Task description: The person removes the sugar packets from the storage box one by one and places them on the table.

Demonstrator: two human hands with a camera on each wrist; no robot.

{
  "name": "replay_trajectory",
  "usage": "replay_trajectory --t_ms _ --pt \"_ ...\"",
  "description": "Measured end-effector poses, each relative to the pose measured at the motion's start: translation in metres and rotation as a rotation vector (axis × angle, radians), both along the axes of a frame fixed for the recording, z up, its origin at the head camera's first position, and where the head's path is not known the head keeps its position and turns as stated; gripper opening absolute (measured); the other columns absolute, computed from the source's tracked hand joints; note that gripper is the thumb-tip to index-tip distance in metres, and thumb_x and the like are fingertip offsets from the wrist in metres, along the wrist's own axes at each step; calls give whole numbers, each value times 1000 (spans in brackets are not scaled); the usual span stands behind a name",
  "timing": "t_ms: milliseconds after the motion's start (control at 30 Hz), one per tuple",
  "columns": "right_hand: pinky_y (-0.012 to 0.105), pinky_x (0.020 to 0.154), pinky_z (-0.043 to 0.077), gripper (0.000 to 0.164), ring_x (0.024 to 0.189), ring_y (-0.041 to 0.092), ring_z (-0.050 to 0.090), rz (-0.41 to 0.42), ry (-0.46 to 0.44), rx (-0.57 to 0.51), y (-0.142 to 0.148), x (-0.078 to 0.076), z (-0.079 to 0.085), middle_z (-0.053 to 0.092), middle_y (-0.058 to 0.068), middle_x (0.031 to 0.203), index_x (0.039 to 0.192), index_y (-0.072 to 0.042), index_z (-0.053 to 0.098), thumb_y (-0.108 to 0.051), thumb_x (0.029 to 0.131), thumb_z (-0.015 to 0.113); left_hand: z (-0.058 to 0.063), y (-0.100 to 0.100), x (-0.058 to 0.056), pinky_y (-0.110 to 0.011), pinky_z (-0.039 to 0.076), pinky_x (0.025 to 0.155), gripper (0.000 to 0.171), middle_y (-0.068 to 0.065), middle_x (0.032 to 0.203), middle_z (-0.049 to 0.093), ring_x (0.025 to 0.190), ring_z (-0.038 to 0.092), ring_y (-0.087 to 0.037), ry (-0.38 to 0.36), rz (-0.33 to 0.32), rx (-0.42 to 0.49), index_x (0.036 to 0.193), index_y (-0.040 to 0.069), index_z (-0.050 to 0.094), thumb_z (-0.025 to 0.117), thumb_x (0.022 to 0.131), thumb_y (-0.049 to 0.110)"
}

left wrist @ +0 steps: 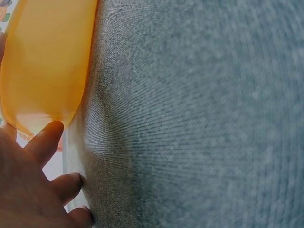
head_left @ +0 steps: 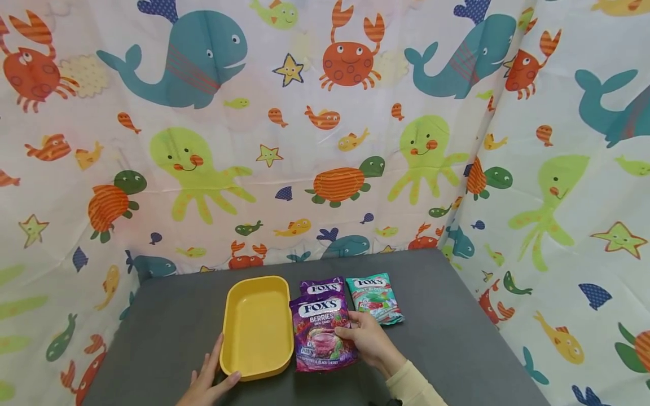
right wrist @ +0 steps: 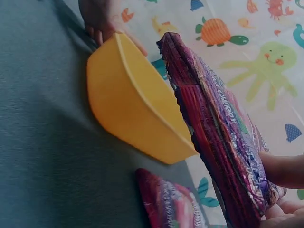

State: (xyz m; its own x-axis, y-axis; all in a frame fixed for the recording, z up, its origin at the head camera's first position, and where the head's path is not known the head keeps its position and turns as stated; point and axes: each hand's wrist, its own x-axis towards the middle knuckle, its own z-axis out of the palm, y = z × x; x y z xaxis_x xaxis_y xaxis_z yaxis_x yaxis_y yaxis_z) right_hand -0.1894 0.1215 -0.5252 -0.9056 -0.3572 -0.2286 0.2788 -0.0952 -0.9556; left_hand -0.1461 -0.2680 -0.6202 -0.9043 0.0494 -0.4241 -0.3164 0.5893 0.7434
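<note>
My right hand (head_left: pixel 374 341) pinches the right edge of a purple FOX'S Berries candy bag (head_left: pixel 317 352), thumb on its front. In the right wrist view this candy bag (right wrist: pixel 209 128) is seen side-on, raised off the table. Another purple candy bag (head_left: pixel 322 286) lies behind it, partly covered. My left hand (head_left: pixel 205 380) touches the near left corner of a yellow plastic tray (head_left: pixel 256 371), its thumb at the front rim and fingers along the left side. Seen from the left wrist, the fingers (left wrist: pixel 47 140) lie fairly straight against the tray's wall. Nothing shows inside the tray.
A green FOX'S Mint Blossom candy bag (head_left: pixel 376 299) lies to the right of the purple ones. The dark grey table (head_left: pixel 172 321) ends at a curtain (head_left: pixel 284 214) printed with sea animals, which hangs behind and at both sides.
</note>
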Motion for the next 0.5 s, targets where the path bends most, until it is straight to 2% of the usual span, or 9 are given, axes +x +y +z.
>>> replay_trajectory --t_ms 500 --pt "41 82 62 55 97 23 73 -27 -50 46 10 22 -30 71 22 119 142 19 39 -4 98 62 2 0 0 -83 -19 99 108 -23 167 1 145 -14 -62 15 -16 2 160 34 -18 61 92 63"
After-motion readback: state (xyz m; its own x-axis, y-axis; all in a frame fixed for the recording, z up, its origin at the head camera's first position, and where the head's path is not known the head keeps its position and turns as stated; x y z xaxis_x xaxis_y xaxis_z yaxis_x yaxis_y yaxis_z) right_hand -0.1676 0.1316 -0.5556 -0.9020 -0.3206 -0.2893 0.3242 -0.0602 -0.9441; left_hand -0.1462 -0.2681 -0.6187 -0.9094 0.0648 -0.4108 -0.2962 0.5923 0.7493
